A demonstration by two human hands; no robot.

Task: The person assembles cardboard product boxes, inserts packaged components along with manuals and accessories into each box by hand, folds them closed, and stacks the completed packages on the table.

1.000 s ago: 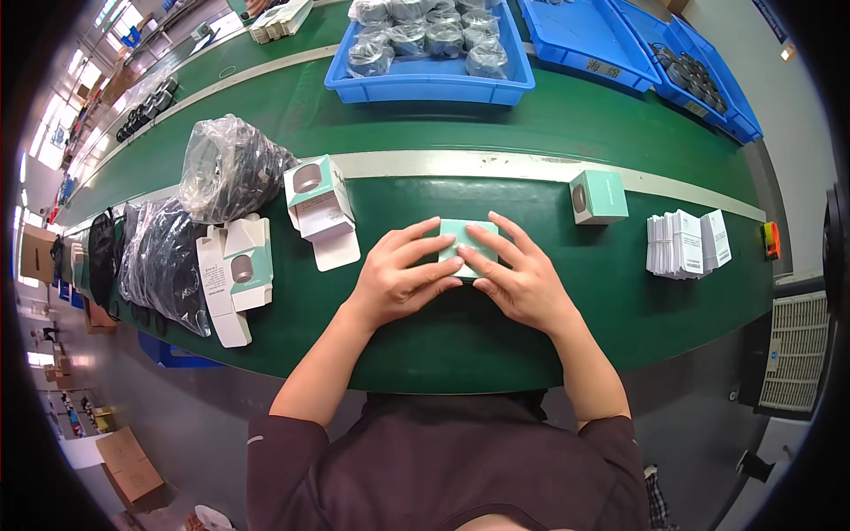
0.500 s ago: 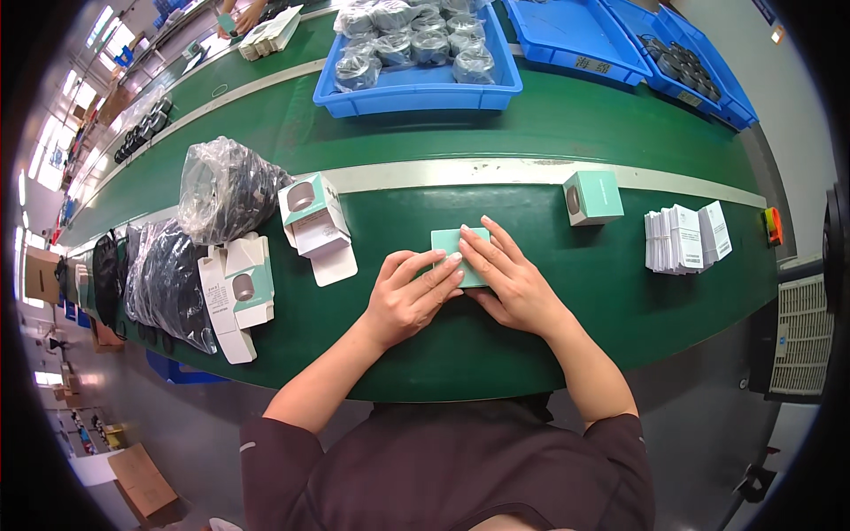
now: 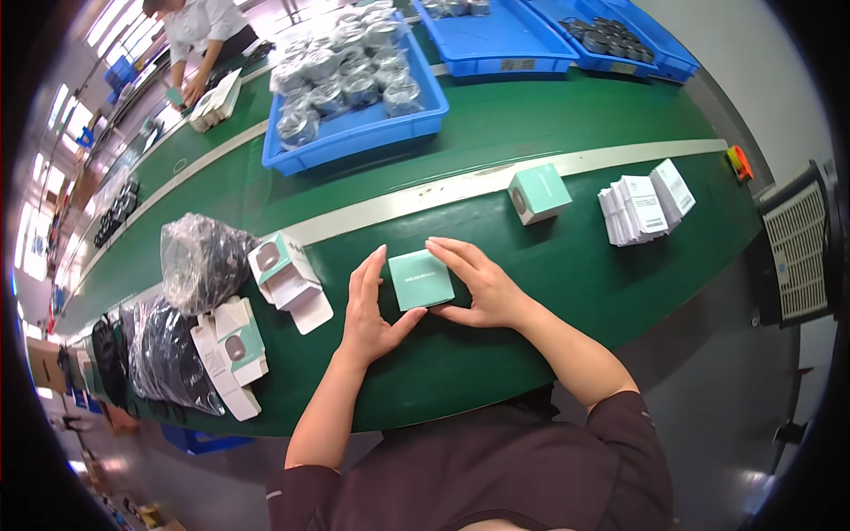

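A closed mint-green carton [image 3: 421, 281] sits on the green bench in front of me, its printed lid facing up. My right hand [image 3: 485, 288] wraps its right side, fingertips at the far corner and thumb at the near edge. My left hand [image 3: 365, 305] stands along the carton's left side with fingers stretched out and a gap to the wall; the thumb tip comes close to the near corner. To the left are an open carton [image 3: 288, 274] with its flap hanging out and a flattened carton [image 3: 232, 350]. Another closed carton [image 3: 539, 195] stands to the right.
Stacked white leaflets [image 3: 639, 211] lie on the right. Plastic-wrapped dark goods [image 3: 173, 350] and a clear bag [image 3: 205, 261] fill the left. Beyond a pale strip, a blue tray [image 3: 354, 137] holds wrapped round items; more blue trays [image 3: 505, 64] stand behind. A co-worker [image 3: 205, 35] handles cartons far left.
My hands have parted from on top of the carton to its two sides, uncovering the lid. The view has turned, so the bench appears tilted and a co-worker shows at upper left.
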